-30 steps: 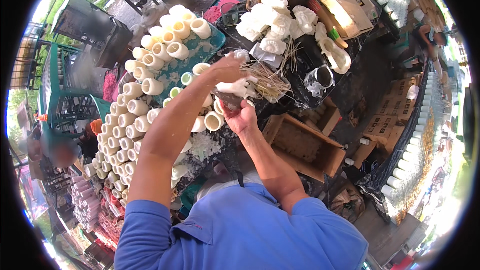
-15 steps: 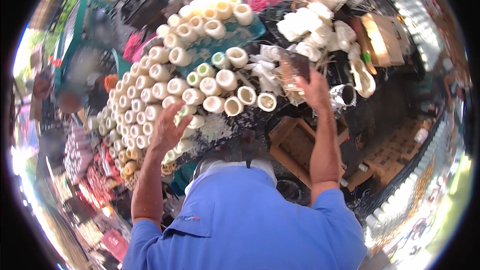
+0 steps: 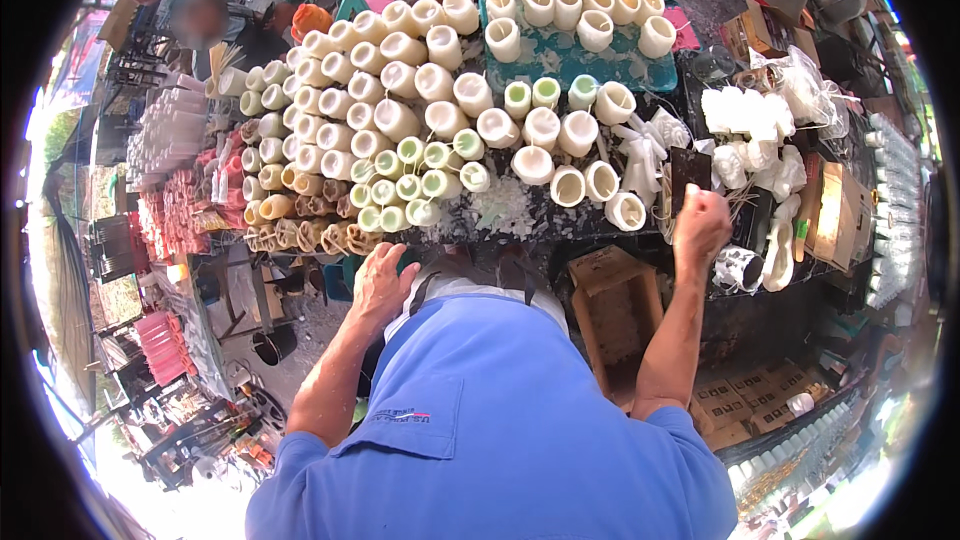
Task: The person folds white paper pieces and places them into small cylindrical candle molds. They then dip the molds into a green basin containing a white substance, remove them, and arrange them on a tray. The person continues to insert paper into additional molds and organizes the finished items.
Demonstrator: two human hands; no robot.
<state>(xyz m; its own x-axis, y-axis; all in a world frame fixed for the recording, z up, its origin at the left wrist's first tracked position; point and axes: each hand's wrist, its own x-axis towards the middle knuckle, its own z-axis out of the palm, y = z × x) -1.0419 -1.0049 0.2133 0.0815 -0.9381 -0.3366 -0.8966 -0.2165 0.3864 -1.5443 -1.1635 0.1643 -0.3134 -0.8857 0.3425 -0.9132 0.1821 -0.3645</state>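
Rows of short, white, cup-topped wax candles (image 3: 397, 118) cover the black table, several with thin wicks showing. A group of small pale green candles (image 3: 410, 185) stands near the front edge. Just below that edge, my left hand (image 3: 380, 287) hangs with fingers apart and nothing in it. My right hand (image 3: 703, 225) is closed around the lower end of a dark flat scraper-like blade (image 3: 689, 172), held upright over the table's right part. Beside the blade lie crumpled white wrappings (image 3: 643, 155) and thin wick-like strands (image 3: 738, 190).
A teal tray (image 3: 560, 72) carries more candles at the back. White wax flakes (image 3: 495, 208) litter the table front. On the right are a foil-wrapped can (image 3: 738, 268) and a cardboard box (image 3: 838, 215). An open carton (image 3: 610, 315) sits below. Another person (image 3: 200, 20) is at the far left.
My view has swung toward the left. My left hand has drawn back from the candles to below the table edge. The right hand still grips the dark blade.
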